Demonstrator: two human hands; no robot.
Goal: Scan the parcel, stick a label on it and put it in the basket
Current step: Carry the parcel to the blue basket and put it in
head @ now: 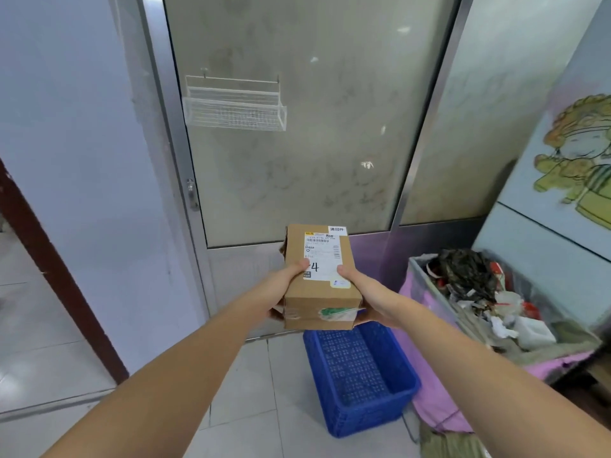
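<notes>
Both hands, left [281, 292] and right [360, 292], fingers clamped on a labelled parcel [319, 292], apparently above a blue basket [360, 375] on pale floor tiles [251, 375], before a frosted-glass door [297, 127].

Frosted glass door [297, 127], white wire rack [234, 107] hung on it, overfilled rubbish bin [489, 302] at right, cartoon wall picture [575, 160], dark brown door frame [62, 276].

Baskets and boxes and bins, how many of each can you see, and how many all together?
Cardboard parcel, held in both hands: 1
Baskets: 2, the blue basket on the floor and the white wire basket on the door
Rubbish bin, full: 1
Total: 4
</notes>
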